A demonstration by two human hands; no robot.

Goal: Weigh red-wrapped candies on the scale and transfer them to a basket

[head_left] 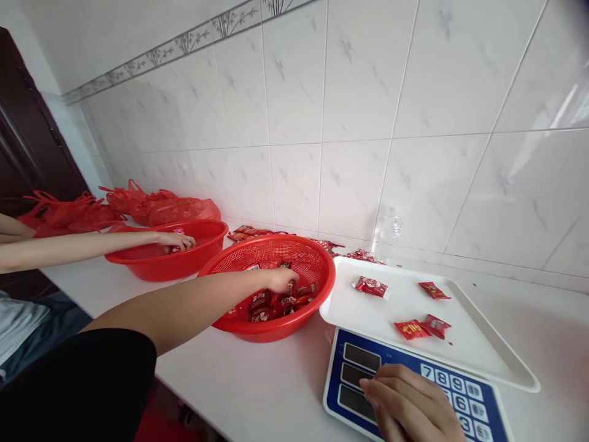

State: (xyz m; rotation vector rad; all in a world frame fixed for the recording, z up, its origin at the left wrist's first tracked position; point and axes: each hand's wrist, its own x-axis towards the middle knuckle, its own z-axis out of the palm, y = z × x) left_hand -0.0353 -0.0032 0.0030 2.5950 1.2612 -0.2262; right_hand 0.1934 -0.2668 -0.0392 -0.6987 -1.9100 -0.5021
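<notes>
The right hand (414, 402), its contents hidden, is hovering curled over the blue-and-white plastic scale (460, 402), while small glossy red wrapped packets (261, 301) in the round red plastic basket (271, 331) are lying beneath and around the nearer left hand (281, 280), whose grasp I cannot tell.

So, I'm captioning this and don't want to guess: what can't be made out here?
In the head view:
Blue-and-white electronic scale: some keys hidden by the right hand; near edge cut off by the bottom edge.
Left hand: whether its fingers grip a red-wrapped packet, hidden by the hand itself.
Red plastic bags: contents, hidden by the plastic.
Co-worker's bare arm: shoulder cut off by the left edge.
</notes>
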